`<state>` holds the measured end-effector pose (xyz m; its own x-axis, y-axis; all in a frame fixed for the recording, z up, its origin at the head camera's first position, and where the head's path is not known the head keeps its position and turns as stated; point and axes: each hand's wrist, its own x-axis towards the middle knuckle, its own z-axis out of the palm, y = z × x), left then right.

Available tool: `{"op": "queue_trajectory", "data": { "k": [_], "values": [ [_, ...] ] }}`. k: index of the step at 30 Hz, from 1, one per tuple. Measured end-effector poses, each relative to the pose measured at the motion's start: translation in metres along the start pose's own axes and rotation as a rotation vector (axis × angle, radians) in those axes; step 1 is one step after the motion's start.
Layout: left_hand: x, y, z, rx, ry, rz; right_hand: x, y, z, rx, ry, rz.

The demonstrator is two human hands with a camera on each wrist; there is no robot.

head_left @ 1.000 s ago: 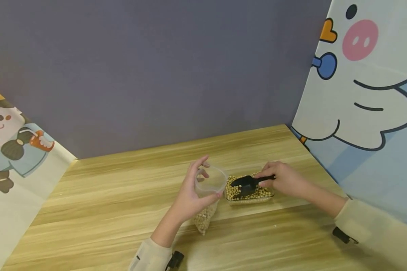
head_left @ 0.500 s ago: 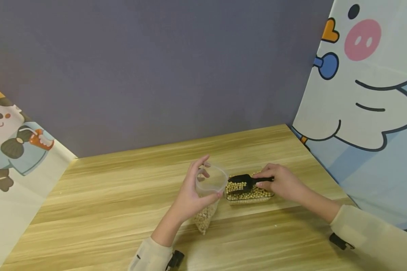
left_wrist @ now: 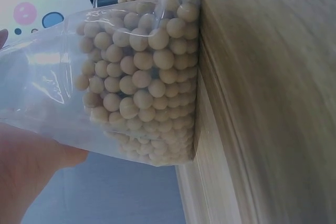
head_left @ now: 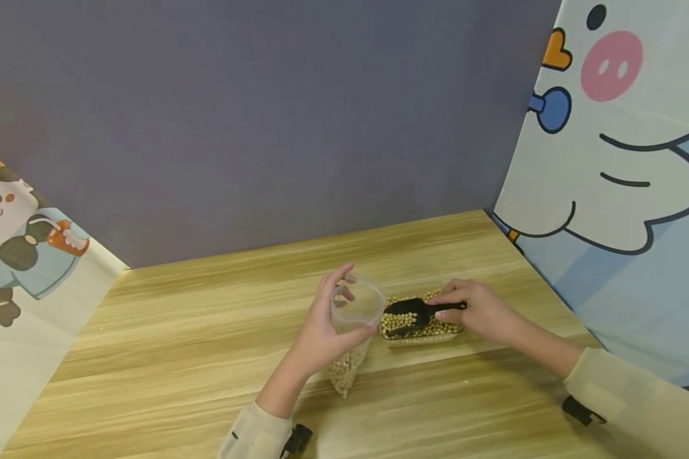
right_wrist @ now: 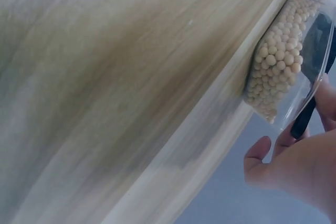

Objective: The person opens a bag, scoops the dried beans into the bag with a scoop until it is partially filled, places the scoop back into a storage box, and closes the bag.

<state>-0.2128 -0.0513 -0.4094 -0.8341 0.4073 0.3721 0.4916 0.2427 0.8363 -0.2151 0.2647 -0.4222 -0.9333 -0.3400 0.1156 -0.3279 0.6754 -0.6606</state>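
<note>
My left hand holds a clear plastic bag by its mouth, thumb and fingers spread around the rim. In the left wrist view, soybeans fill the bag's lower part, and its base rests on the table. My right hand pinches the handle of a black scoop. The scoop lies almost level over a clear rectangular container of soybeans, and a heap of beans sits in its blade. The right wrist view shows the container from the side, my fingers curled at the scoop's handle.
The wood-grain table ends at a grey panel behind. Cartoon-printed panels stand at the left and the right. The bag's mouth is close to the container's left end.
The scoop has gone from dug into the soybeans to nearly level, with a load of beans in its blade. In the last half second it moved slightly. My left hand and the bag stayed put.
</note>
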Motion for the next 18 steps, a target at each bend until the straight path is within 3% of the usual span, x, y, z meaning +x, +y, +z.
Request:
{"op": "queue_trajectory", "data": {
  "k": [10,18],
  "values": [
    [0.000,-0.001,0.000,0.008,0.005,-0.005,-0.004,0.003,-0.001,0.050,0.003,0.051],
    [-0.001,-0.001,-0.001,0.009,0.007,-0.007,-0.008,0.011,-0.005,0.158,0.011,0.118]
  ]
}}
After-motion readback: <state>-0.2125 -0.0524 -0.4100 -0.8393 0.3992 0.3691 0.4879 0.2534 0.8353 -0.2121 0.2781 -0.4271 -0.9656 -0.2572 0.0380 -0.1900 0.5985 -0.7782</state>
